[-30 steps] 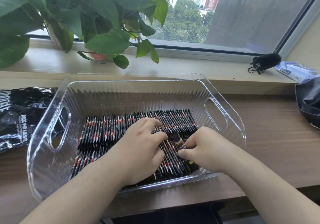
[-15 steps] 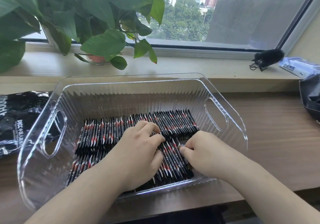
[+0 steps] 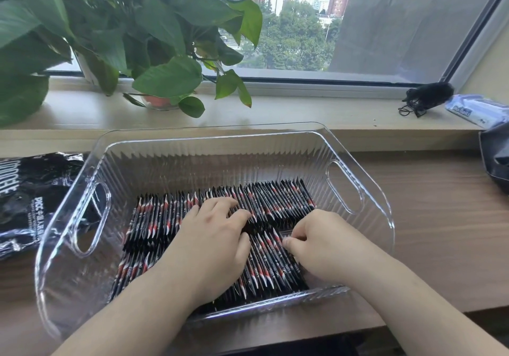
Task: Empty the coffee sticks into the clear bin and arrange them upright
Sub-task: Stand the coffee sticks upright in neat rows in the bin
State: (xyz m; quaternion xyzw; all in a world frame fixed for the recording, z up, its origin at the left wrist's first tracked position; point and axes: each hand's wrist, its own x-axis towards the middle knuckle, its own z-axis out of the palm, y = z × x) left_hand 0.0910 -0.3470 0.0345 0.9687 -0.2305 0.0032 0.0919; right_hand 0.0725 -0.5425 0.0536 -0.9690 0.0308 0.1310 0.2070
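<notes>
The clear ribbed bin [image 3: 192, 160] stands on the wooden table, a cut-out handle in each end wall. Inside it, black coffee sticks [image 3: 278, 201] with red and white marks stand on edge in two packed rows, back and front. My left hand [image 3: 212, 234] lies on the front row at the middle, its bent fingertips reaching the gap between the rows. My right hand [image 3: 322, 242] is at the right end of the front row, thumb and curled fingers pinched on the tops of the sticks there. Both hands hide part of the front row.
A crumpled black foil bag [image 3: 30, 198] lies left of the bin. A leafy potted plant [image 3: 154, 52] stands on the windowsill behind. A black fuzzy item [image 3: 429, 95] and a wipes pack [image 3: 473, 110] sit on the sill's right end, a dark bag [image 3: 495, 157] below them.
A second ago my right hand held one stick raised above the front row. That stick is now down among the others, and the hand pinches at the row's right end. My left hand barely moved.
</notes>
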